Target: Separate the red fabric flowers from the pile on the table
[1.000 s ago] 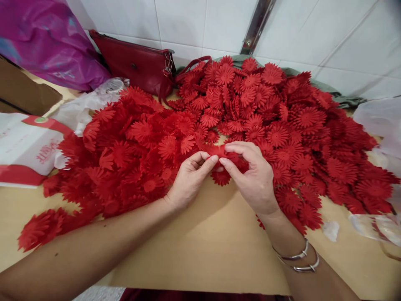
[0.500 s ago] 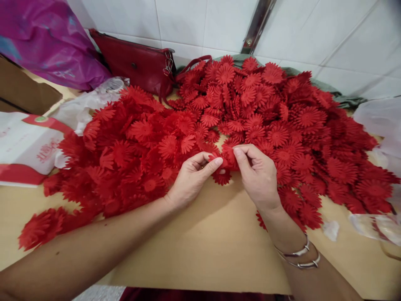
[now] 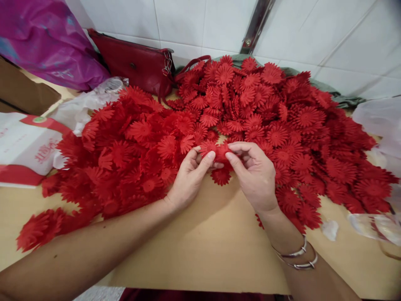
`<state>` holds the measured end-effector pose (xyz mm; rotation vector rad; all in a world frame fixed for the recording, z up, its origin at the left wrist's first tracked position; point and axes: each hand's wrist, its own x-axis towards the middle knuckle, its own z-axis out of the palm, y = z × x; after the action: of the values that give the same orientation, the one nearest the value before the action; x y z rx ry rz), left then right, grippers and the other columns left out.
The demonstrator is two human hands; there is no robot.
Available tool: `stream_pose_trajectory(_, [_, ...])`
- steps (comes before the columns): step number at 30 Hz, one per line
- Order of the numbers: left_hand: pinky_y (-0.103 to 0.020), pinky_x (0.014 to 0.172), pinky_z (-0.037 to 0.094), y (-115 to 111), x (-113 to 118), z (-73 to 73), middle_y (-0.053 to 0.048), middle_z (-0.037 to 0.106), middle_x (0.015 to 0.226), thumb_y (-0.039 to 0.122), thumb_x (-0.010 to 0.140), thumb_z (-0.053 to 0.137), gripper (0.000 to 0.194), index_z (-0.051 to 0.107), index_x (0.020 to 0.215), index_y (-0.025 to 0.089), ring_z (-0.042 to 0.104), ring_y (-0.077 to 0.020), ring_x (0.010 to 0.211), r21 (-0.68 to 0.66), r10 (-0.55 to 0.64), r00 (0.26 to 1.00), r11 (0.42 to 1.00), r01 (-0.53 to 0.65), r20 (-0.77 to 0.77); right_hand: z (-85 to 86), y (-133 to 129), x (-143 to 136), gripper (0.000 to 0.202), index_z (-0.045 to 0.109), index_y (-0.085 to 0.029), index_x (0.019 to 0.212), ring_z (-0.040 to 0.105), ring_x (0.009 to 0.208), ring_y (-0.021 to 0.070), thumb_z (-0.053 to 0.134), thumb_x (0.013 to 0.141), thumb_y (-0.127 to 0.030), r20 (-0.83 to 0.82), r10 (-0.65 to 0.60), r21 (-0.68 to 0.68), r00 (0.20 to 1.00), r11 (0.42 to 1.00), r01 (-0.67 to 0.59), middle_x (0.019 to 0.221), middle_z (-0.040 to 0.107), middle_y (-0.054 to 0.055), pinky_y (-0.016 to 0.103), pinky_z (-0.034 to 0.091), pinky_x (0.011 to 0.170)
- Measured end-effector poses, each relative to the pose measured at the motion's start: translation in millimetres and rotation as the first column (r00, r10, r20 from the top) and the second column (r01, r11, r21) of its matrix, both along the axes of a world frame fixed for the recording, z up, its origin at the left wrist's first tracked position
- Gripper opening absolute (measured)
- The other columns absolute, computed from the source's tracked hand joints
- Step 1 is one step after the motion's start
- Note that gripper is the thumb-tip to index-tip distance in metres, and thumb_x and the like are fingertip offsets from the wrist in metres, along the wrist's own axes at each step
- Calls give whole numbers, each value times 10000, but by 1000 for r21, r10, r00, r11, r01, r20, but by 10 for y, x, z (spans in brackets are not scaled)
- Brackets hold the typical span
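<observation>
Dark red cloth (image 3: 188,295) is showing at the near edge, below the tabletop (image 3: 200,251), whose pale surface is spreading between the two forearms. Two silvery bangles (image 3: 303,249) are circling the right wrist. At the near left, a small cluster of red flowers (image 3: 39,228) is lying beside the left forearm.

Farther in, at the middle, the left hand (image 3: 188,179) and right hand (image 3: 258,179) are holding a red petalled piece (image 3: 222,153) between them, above the tabletop. The left grip is closing thumb and fingers on its left side; the right grip is pinching its right side between thumb and forefinger. Just below, a loose red flower (image 3: 221,177) is peeking out.

Beyond, a left heap (image 3: 125,150) and a taller right heap (image 3: 282,129) of red flower pieces are meeting. A white-and-red package (image 3: 29,146) is lying at the far left, and clear plastic (image 3: 377,121) is sitting at the right. Farthest back, a red handbag (image 3: 134,62) and a purple bag (image 3: 50,42) are standing near a white tiled wall (image 3: 188,21).
</observation>
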<state>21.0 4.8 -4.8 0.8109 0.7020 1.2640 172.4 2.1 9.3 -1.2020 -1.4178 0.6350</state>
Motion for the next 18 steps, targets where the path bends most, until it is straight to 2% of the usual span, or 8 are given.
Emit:
stream_pose_trajectory(4, [-314,975,573,3,10,8,-48,751,1201,366,847,815,342,647,1098,204,712,-165,1059,12,-3,1000,1000,3,5,-27,17,-34,349,640,-250,1139,707,1022,184,784,821,-258,-178,88,-75,980,992,-102,1126,720,51,363,606,948])
stream_pose_trajectory(7, [-297,958,575,8,5,2,-53,750,1205,330,824,837,366,652,1112,199,710,-155,1028,7,-29,999,1000,29,-32,-52,44,-15,366,657,-248,1131,709,996,173,797,794,-228,-242,87,-92,966,989,-112,1093,729,37,347,612,932])
stream_pose_trajectory(12, [-269,926,569,12,-4,-15,-60,744,1211,323,826,836,369,665,1124,189,704,-132,969,16,-44,997,999,45,-62,-35,42,39,248,704,-238,1064,664,775,130,776,827,-232,-172,83,-106,982,989,-102,849,701,-20,270,597,731])
stream_pose_trajectory(18, [-271,927,565,12,-1,-12,-43,758,1162,289,806,854,367,675,1114,200,707,-142,982,13,-40,997,999,41,-61,45,-12,14,179,710,-225,1062,644,714,121,722,889,-271,-40,27,-117,999,993,-32,817,694,-25,269,582,711])
